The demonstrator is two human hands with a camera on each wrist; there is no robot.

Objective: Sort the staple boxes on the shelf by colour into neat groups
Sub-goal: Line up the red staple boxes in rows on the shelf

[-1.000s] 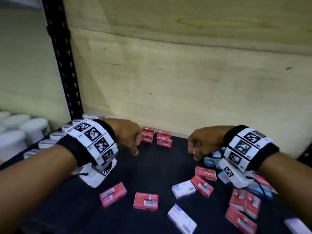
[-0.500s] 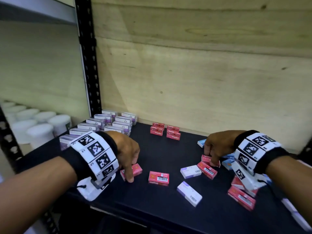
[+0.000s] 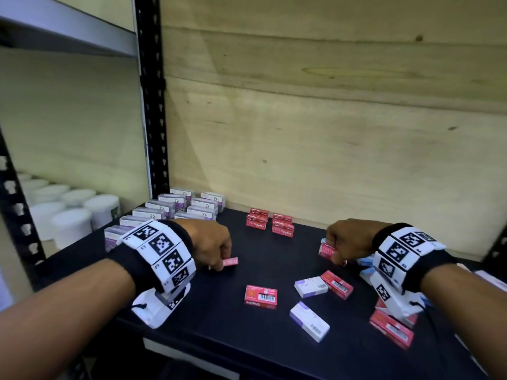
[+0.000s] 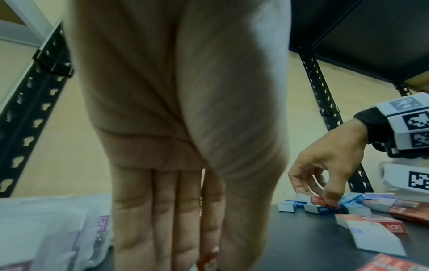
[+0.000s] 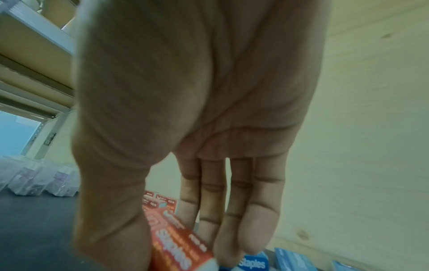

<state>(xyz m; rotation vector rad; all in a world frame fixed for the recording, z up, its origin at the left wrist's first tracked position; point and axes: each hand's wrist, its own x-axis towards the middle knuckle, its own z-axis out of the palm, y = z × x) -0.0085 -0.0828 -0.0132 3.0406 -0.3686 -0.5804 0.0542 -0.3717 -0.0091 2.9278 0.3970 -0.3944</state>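
Note:
My left hand pinches a red staple box on edge just above the black shelf; the same red box shows between thumb and fingers in the left wrist view. My right hand grips another red box, seen close in the right wrist view as a red box between thumb and fingers. A small group of red boxes stands at the back. Purple-white boxes sit in rows at the back left. Blue boxes lie beside my right hand.
Loose boxes lie on the shelf front: a red one, two purple-white ones, another red, more red at right. A black upright post stands at left, white tubs beyond it. Plywood wall behind.
My left hand has lifted the red box it was touching off the shelf and onto its edge. My right hand has picked a red box up from the pile at right.

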